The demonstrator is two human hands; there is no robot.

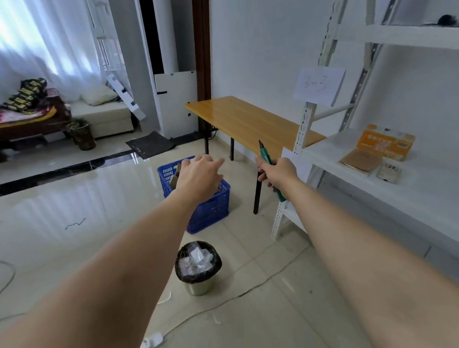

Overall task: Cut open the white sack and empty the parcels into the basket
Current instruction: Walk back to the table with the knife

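A blue plastic basket (213, 207) stands on the tiled floor beside a wooden table. A brown parcel (175, 178) shows inside it, partly hidden by my arm. My left hand (200, 175) is stretched out above the basket, fingers relaxed and spread, holding nothing. My right hand (276, 173) grips a green utility knife (266, 157) with its dark blade pointing up and away. No white sack is in view.
A wooden table (247, 119) with black legs stands against the wall. White metal shelving (379, 176) on the right holds an orange box, a brown envelope and a phone. A lined waste bin (197, 267) stands on the floor near me. A cable (245, 294) runs across the tiles.
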